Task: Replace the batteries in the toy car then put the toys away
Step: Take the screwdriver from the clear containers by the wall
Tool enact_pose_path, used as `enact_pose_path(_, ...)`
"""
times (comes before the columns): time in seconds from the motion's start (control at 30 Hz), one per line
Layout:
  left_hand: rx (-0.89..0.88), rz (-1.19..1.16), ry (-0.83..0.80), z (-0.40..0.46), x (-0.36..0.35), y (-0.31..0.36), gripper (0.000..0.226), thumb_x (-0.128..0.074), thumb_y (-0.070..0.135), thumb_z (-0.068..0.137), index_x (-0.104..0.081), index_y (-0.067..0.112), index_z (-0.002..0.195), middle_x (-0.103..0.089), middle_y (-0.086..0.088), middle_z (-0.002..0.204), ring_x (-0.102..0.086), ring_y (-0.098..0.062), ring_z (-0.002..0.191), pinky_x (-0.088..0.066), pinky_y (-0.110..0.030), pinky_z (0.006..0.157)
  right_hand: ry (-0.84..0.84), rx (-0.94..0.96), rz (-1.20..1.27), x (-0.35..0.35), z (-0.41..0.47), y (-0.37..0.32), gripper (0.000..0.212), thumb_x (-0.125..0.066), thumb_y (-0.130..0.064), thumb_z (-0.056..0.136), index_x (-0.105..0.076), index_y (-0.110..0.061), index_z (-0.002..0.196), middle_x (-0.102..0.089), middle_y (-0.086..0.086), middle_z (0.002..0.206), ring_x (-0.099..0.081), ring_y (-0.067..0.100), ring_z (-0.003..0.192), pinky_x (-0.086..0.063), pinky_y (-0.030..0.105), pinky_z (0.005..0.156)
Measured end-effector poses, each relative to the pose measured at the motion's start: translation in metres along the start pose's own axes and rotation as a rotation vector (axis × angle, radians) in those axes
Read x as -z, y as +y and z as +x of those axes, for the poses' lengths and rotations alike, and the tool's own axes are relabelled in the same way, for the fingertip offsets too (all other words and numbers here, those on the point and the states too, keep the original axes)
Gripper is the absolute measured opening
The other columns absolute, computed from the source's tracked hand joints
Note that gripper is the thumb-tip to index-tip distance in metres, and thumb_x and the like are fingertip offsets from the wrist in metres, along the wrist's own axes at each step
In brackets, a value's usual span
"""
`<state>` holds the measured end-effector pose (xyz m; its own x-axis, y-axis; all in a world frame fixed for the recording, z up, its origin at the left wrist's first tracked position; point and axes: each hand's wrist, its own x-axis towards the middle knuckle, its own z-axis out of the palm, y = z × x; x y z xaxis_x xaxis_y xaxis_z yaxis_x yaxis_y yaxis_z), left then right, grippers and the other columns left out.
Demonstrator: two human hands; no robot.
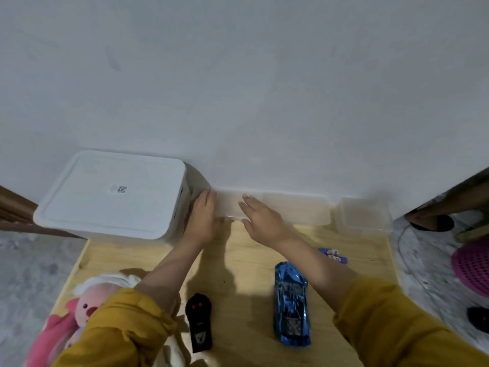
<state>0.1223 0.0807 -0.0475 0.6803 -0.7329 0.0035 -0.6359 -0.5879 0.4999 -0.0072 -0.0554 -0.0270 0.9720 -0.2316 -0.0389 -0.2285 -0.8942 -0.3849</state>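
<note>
A blue toy car (291, 298) lies on the wooden table (238, 260), near my right forearm. Two blue-and-white batteries (334, 255) lie behind it to the right. A black remote control (198, 321) rests near the front, between my arms. My left hand (203, 217) and my right hand (260, 217) reach to the wall and hold the sides of a small clear container (229, 206), thumbs at its front edge. A pink and white plush toy (87, 305) lies at the front left, partly under my yellow sleeve.
A large white lidded bin (113, 197) stands at the back left, touching my left hand's side. Two more clear containers (296, 210) (363, 214) line the wall to the right. Off the table at right are a pink basket (471, 268) and a person's foot (428, 221).
</note>
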Motion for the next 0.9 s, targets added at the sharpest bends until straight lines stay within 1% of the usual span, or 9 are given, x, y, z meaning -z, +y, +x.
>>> enact_pose_path(0.1,0.059,-0.103,-0.030,0.006,-0.004,-0.009,0.076,-0.074,0.016,0.078,-0.034,-0.007,0.138,-0.031,-0.023,0.147,-0.025,-0.034,0.140,-0.023,-0.041,0.115,-0.066,-0.004,-0.040,-0.010,0.017,-0.006,0.053,-0.044,-0.024,0.098,-0.028,-0.009,0.146,-0.016,0.009,0.157,-0.013,0.020,0.146,-0.030,0.037,0.113)
enact_pose_path(0.23,0.055,-0.137,-0.013,0.011,-0.010,-0.013,0.074,-0.073,0.011,0.079,-0.033,-0.008,0.138,-0.030,-0.024,0.147,-0.025,-0.035,0.140,-0.019,-0.038,0.116,-0.126,-0.059,-0.099,-0.016,0.029,-0.008,0.054,-0.044,-0.026,0.098,-0.026,-0.010,0.146,-0.012,0.010,0.158,-0.009,0.021,0.146,-0.027,0.036,0.113)
enact_pose_path(0.3,0.067,-0.148,0.001,0.014,-0.012,-0.014,0.074,-0.072,0.009,0.079,-0.032,-0.008,0.139,-0.030,-0.024,0.147,-0.025,-0.035,0.139,-0.018,-0.038,0.116,-0.151,-0.070,-0.139,-0.017,0.033,-0.008,0.053,-0.046,-0.022,0.098,-0.026,-0.009,0.145,-0.013,0.011,0.158,-0.010,0.022,0.146,-0.028,0.037,0.112)
enact_pose_path(0.4,0.102,-0.169,0.024,0.017,-0.017,-0.016,0.077,-0.072,0.009,0.079,-0.030,-0.005,0.141,-0.029,-0.021,0.149,-0.023,-0.033,0.140,-0.016,-0.038,0.117,-0.171,-0.051,-0.215,-0.017,0.037,-0.009,0.050,-0.042,-0.007,0.096,-0.027,-0.005,0.143,-0.015,0.016,0.156,-0.013,0.027,0.145,-0.036,0.042,0.108)
enact_pose_path(0.53,0.109,-0.197,0.058,0.018,-0.022,-0.018,0.078,-0.075,0.007,0.074,-0.034,-0.007,0.139,-0.033,-0.023,0.146,-0.027,-0.035,0.137,-0.019,-0.040,0.116,-0.205,-0.035,-0.291,-0.018,0.043,-0.015,0.050,-0.040,0.005,0.087,-0.034,0.006,0.137,-0.021,0.026,0.152,-0.021,0.035,0.142,-0.041,0.047,0.100)
enact_pose_path(0.67,0.101,-0.209,0.085,0.018,-0.022,-0.017,0.076,-0.075,0.004,0.072,-0.037,-0.008,0.136,-0.036,-0.025,0.144,-0.031,-0.038,0.135,-0.022,-0.041,0.114,-0.234,-0.038,-0.310,-0.012,0.047,-0.018,0.047,-0.044,0.003,0.082,-0.042,0.006,0.129,-0.026,0.027,0.149,-0.029,0.036,0.137,-0.046,0.044,0.090)
enact_pose_path(0.77,0.091,-0.197,0.113,0.016,-0.023,-0.016,0.075,-0.074,0.004,0.071,-0.038,-0.009,0.135,-0.038,-0.026,0.142,-0.033,-0.039,0.133,-0.024,-0.041,0.113,-0.241,-0.052,-0.305,-0.003,0.047,-0.020,0.032,-0.047,0.000,0.081,-0.052,0.003,0.113,-0.038,0.023,0.142,-0.043,0.034,0.125,-0.045,0.037,0.074)
enact_pose_path(0.83,0.079,-0.183,0.128,0.016,-0.022,-0.015,0.074,-0.072,0.007,0.070,-0.040,-0.010,0.134,-0.040,-0.027,0.139,-0.035,-0.039,0.131,-0.026,-0.041,0.111,-0.239,-0.049,-0.298,0.003,0.047,-0.022,0.026,-0.049,-0.003,0.080,-0.055,0.001,0.105,-0.045,0.021,0.135,-0.050,0.035,0.116,-0.043,0.035,0.069)
enact_pose_path(0.9,0.075,-0.159,0.133,0.018,-0.020,-0.014,0.072,-0.072,0.005,0.068,-0.042,-0.009,0.132,-0.043,-0.026,0.137,-0.038,-0.039,0.127,-0.028,-0.038,0.108,-0.219,-0.047,-0.260,0.007,0.048,-0.021,0.021,-0.051,-0.006,0.079,-0.058,-0.001,0.097,-0.054,0.017,0.123,-0.056,0.035,0.104,-0.041,0.032,0.067)
